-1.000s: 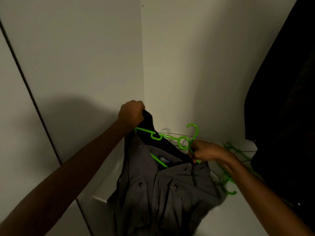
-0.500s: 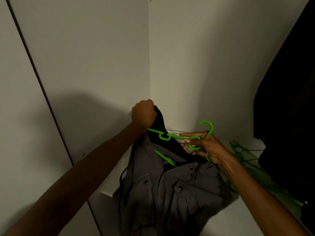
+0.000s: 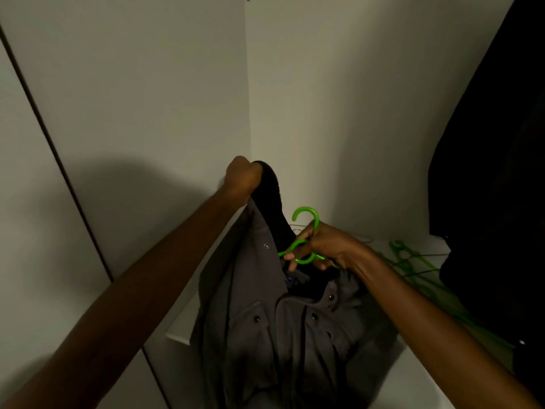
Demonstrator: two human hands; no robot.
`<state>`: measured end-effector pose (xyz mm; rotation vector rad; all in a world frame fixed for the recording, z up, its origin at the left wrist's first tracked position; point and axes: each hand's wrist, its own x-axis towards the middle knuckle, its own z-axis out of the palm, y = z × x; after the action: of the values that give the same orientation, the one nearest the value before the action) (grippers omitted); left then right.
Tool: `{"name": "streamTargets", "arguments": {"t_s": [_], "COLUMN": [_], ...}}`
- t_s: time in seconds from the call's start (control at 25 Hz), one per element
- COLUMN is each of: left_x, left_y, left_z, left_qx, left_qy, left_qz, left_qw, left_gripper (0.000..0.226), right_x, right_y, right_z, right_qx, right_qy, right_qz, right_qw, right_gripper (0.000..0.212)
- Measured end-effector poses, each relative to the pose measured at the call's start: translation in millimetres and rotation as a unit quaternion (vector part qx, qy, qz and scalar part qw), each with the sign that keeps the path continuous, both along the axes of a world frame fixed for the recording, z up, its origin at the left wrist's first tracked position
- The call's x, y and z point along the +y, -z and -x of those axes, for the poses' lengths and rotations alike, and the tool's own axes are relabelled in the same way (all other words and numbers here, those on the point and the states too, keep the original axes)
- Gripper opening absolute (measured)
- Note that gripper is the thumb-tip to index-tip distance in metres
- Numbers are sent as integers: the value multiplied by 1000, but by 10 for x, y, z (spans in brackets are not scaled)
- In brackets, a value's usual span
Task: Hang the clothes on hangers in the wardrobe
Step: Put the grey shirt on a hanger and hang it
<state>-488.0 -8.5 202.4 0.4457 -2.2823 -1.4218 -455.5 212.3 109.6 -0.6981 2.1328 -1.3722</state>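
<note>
Shirt point(image 3: 280, 329) first: it hangs closest to us, a grey button-front garment with dark snaps and flapped chest pockets, its front panels drooping in loose folds down past the bottom of the view. We see our left hand point(image 3: 243, 178) clenched in a fist round the dark lining at the shirt's upper left edge, lifting that side high against the wardrobe's side wall point(image 3: 132, 98). Our right hand point(image 3: 327, 246) curls its fingers round the neck of a bright green hanger point(image 3: 306, 234), just beside the collar opening; the hook stands up above the knuckles, and the hanger's arms disappear down into the dark collar, so we cannot tell how far they sit inside the shoulders. Below and behind the shirt, a white shelf point(image 3: 180, 338) runs across the wardrobe, its front corner showing to the left of the cloth. Farther right on that shelf lie spare green hangers point(image 3: 413, 261), dim and overlapping. At the right edge a dark garment point(image 3: 495, 172) hangs, taking up that side. Between it and the side wall the pale back wall point(image 3: 339, 98) stands bare, leaving open room above our hands. A dark vertical seam point(image 3: 44, 113) crosses the panel at far left.
</note>
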Motion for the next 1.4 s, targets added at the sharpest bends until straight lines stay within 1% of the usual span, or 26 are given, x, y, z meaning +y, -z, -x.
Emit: {"name": "streamTargets", "arguments": {"t_s": [0.04, 0.12, 0.2, 0.28, 0.32, 0.4, 0.44, 0.48, 0.52, 0.56, 0.6, 0.64, 0.68, 0.72, 0.76, 0.8, 0.88, 0.96, 1.04, 1.12, 1.16, 1.2, 1.24, 1.32, 1.4], "left_x": [148, 445, 604, 558, 487, 376, 359, 366, 384, 414, 424, 431, 448, 473, 514, 560, 662, 746, 791, 805, 806, 793, 772, 731, 720], "left_y": [-22, 8, 170, 414, 539, 781, 906, 1028, 1154, 1283, 1423, 1548, 1674, 1787, 1890, 1992, 2182, 2347, 2466, 2526, 2535, 2544, 2548, 2563, 2583], "left_z": [-14, -71, -44, -1, 15, 11, -30, -95, -179, -265, -331, -418, -493, -584, -685, -772, -903, -951, -962, -967, -973, -974, -975, -982, -1013], "left_qx": [20, 38, 18, -17, -35, -52, -62, -78, -95, -101, -97, -78, -50, -22, 4, 20, 13, -36, -78, -78, -70, -63, -56, -48, -22], "left_qy": [7, 14, 22, 22, 24, 40, 60, 81, 101, 113, 112, 106, 95, 85, 83, 87, 104, 100, 80, 68, 66, 64, 63, 67, 68], "left_qz": [-7, -9, -15, -42, -83, -204, -248, -267, -260, -223, -161, -103, -63, -48, -37, -16, 53, 135, 185, 185, 172, 153, 138, 132, 140], "left_qw": [1000, 999, 999, 999, 996, 977, 965, 957, 956, 963, 976, 986, 992, 995, 996, 996, 993, 985, 976, 977, 980, 984, 987, 988, 988], "left_gripper": [36, 34, 33, 36, 38, 39, 42, 47, 53, 60, 66, 67, 59, 46, 33, 27, 24, 17, 15, 11, 10, 11, 12, 9, 5], "right_x": [-102, -275, -317, -244, -174, -26, 36, 89, 142, 208, 278, 344, 407, 463, 511, 536, 491, 354, 235, 164, 144, 124, 97, 17, -79], "right_y": [-14, 35, 165, 331, 415, 547, 590, 609, 628, 652, 674, 707, 754, 805, 872, 920, 1010, 1147, 1304, 1386, 1412, 1417, 1423, 1426, 1427], "right_z": [63, 161, 234, 315, 342, 391, 398, 379, 359, 320, 247, 143, 15, -135, -282, -444, -751, -917, -931, -898, -875, -858, -844, -825, -794], "right_qx": [6, 29, 55, 78, 82, 91, 93, 100, 119, 145, 172, 186, 191, 186, 174, 153, 98, 97, 122, 131, 133, 131, 126, 120, 138], "right_qy": [-2, 37, 99, 144, 163, 206, 231, 260, 298, 342, 384, 423, 453, 473, 481, 480, 462, 448, 461, 484, 491, 496, 500, 508, 508], "right_qz": [-28, -67, -86, -97, -104, -113, -112, -102, -80, -52, -27, -18, -18, -18, -14, -4, -1, -48, -83, -89, -84, -77, -67, -18, 33], "right_qw": [1000, 997, 990, 982, 978, 968, 962, 955, 944, 927, 907, 887, 871, 861, 859, 864, 881, 888, 875, 861, 857, 855, 854, 853, 850], "right_gripper": [3, 13, 11, 11, 10, 15, 21, 24, 24, 19, 15, 14, 17, 26, 37, 47, 57, 57, 45, 24, 18, 16, 19, 22, 13]}}
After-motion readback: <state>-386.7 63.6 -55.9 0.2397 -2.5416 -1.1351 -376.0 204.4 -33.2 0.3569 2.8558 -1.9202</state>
